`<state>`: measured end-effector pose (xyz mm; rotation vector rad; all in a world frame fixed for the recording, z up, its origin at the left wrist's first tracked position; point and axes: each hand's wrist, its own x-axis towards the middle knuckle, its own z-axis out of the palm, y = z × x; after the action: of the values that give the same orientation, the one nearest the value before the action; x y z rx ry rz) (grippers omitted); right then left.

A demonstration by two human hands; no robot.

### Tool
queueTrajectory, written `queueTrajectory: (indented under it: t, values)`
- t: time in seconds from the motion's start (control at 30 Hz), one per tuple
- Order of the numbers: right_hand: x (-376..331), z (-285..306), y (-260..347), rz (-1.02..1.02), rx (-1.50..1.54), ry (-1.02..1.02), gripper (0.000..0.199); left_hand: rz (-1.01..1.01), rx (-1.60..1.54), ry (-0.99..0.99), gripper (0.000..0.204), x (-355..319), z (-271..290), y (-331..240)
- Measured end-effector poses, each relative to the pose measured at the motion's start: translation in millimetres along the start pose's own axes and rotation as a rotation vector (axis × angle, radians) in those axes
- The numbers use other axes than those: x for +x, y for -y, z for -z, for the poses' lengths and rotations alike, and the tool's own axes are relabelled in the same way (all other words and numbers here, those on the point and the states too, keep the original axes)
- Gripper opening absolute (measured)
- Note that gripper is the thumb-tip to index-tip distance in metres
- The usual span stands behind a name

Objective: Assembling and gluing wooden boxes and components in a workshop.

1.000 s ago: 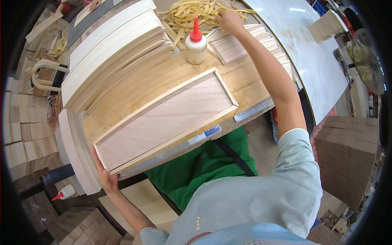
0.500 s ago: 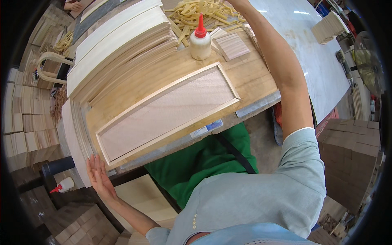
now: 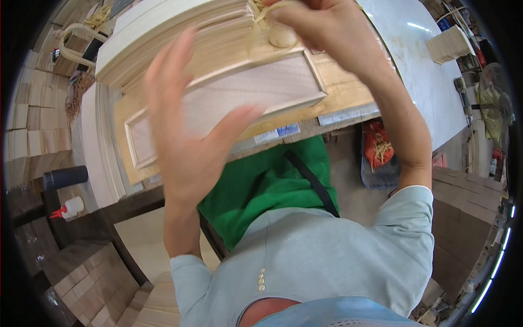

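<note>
Framed wooden panel (image 3: 239, 90) lies flat on bench (image 3: 351, 87), long near side running along the front edge with a narrow bare strip between, more open bench off its right end; left hand (image 3: 188, 144) raised in front of it, blurred, fingers spread and thumb out, hiding part of the frame. Right hand (image 3: 332, 30) bent above the far right corner, yellowish band (image 3: 283, 4) at its fingers, can't tell if gripped; bottle (image 3: 282, 37) just behind the panel, board stack (image 3: 136, 54) bounding the far left side.
</note>
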<state>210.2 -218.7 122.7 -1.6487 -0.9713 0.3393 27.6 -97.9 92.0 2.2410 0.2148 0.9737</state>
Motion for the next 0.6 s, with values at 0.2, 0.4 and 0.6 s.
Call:
queueTrajectory:
  t: [0.2, 0.4, 0.6]
  values:
    - [-38, -6, -2, -0.242, 0.455, 0.269, 0.031, 0.368, -0.703, 0.27, 0.037, 2, -9, 19]
    - [-79, 41, -47, -0.131, -0.268, 0.274, 0.02, 0.601, -0.853, 0.15, 0.043, -60, 89, 74]
    - [-76, 36, -88, -0.385, -0.149, 0.086, 0.031, 0.757, -0.194, 0.108, 0.05, -96, 160, 108]
